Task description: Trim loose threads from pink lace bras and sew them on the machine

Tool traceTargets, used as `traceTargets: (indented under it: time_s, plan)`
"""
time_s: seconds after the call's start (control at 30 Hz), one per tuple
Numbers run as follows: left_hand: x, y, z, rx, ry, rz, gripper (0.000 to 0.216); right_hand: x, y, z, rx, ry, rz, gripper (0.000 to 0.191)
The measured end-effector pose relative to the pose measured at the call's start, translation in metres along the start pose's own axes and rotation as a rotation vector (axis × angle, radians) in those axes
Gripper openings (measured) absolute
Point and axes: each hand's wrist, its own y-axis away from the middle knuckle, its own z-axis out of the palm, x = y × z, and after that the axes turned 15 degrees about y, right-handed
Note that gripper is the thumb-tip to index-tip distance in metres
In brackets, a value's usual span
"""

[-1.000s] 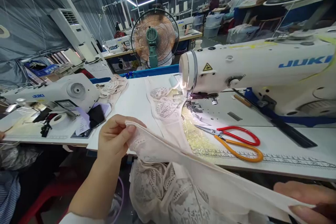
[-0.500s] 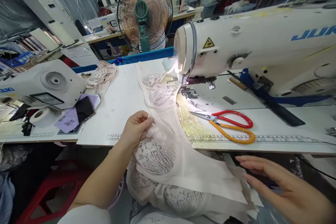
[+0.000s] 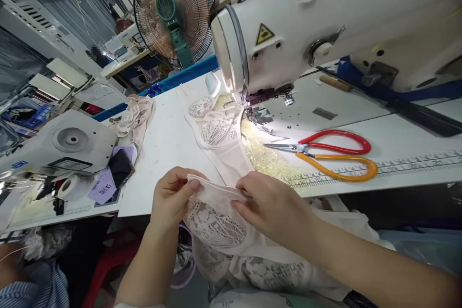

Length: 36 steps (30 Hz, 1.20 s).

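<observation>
A pale pink lace bra (image 3: pixel 218 228) hangs over the front edge of the sewing table, and both hands grip its upper edge. My left hand (image 3: pixel 173 197) pinches that edge between thumb and fingers at the left. Closed on the same edge, a little to the right, is my right hand (image 3: pixel 265 202); its fingertips are partly hidden by the cloth. Another lace cup section (image 3: pixel 220 127) lies flat on the table, reaching to the needle area of the white sewing machine (image 3: pixel 274 48). More lace pieces hang below, over my lap.
Scissors with red and orange handles (image 3: pixel 335 154) lie right of the cloth, beside yellow thread scraps (image 3: pixel 269 159). A second sewing machine (image 3: pixel 72 142) stands at the left, near a dark phone (image 3: pixel 121 167). A fan (image 3: pixel 173 14) stands behind the table. Far left, a person's striped sleeve (image 3: pixel 39 286) shows.
My right hand has come in from the lower right, where it was open, and now grips the bra's edge beside my left hand. The camera view has tilted and shifted.
</observation>
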Motion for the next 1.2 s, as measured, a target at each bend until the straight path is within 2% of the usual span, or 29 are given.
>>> traceTargets:
  time_s: [0.13,0.33,0.47,0.57,0.63,0.97,1.1,1.2]
  plan:
    - [0.0,-0.002,0.002,0.032,-0.005,0.031,0.01,0.0,0.003,-0.004,0.047,-0.031,-0.025,0.012]
    - [0.002,-0.009,0.013,0.117,0.068,-0.051,0.02,0.006,0.002,-0.009,0.006,-0.136,-0.049,0.017]
    - [0.003,-0.011,0.017,0.17,0.104,-0.093,0.028,0.008,0.002,-0.006,0.029,-0.207,-0.084,0.016]
    - [-0.001,-0.01,0.014,0.2,0.117,-0.127,0.03,0.01,0.005,0.0,0.102,-0.277,-0.014,0.007]
    - [-0.004,-0.01,0.01,0.177,0.127,-0.142,0.029,0.012,0.008,0.004,0.119,-0.311,0.041,0.007]
    - [-0.005,-0.006,0.005,0.027,0.056,-0.216,0.032,0.014,0.01,0.009,-0.115,-0.277,0.065,0.02]
    - [-0.009,-0.006,0.005,0.04,0.055,-0.235,0.034,0.019,0.01,0.011,-0.178,-0.263,0.004,0.02]
    - [-0.013,-0.005,0.007,0.069,0.027,-0.188,0.033,0.021,0.009,0.008,-0.264,-0.228,-0.086,0.022]
